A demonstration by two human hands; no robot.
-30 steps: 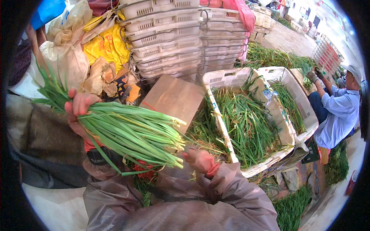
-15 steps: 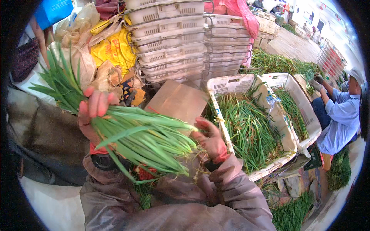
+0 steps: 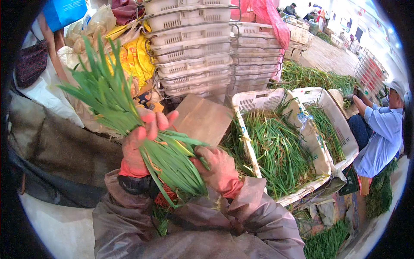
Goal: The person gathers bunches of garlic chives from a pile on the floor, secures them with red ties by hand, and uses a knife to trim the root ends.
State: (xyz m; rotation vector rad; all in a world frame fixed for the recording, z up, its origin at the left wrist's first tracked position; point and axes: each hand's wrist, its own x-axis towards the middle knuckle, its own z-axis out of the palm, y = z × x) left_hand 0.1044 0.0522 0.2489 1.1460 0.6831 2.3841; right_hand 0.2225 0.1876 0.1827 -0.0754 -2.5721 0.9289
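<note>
A thick bunch of garlic chives (image 3: 168,159), with long flat green leaves, lies slantwise across my front. My left hand (image 3: 139,144) is wrapped round its middle, some fingers raised. The leaf ends (image 3: 101,93) fan out to the upper left. At the lower right end of the bunch, the curled fingers of my right hand (image 3: 215,167) close on a few strands. Just beyond my hands is a flat brown board (image 3: 198,118). Some loose green leaves (image 3: 163,224) lie below the bunch, near my lap.
To the right stand two white plastic crates of chives (image 3: 252,151) (image 3: 351,142). Stacked white crates (image 3: 194,52) rise ahead, with yellow bags (image 3: 138,60) to their left. A co-worker in a light blue shirt (image 3: 381,134) sits at far right. More greens (image 3: 327,239) lie at lower right.
The bunch and my left hand have moved to the right and down, and the leaf ends point more upward. My right hand has shifted left and closed on strands at the lower end.
</note>
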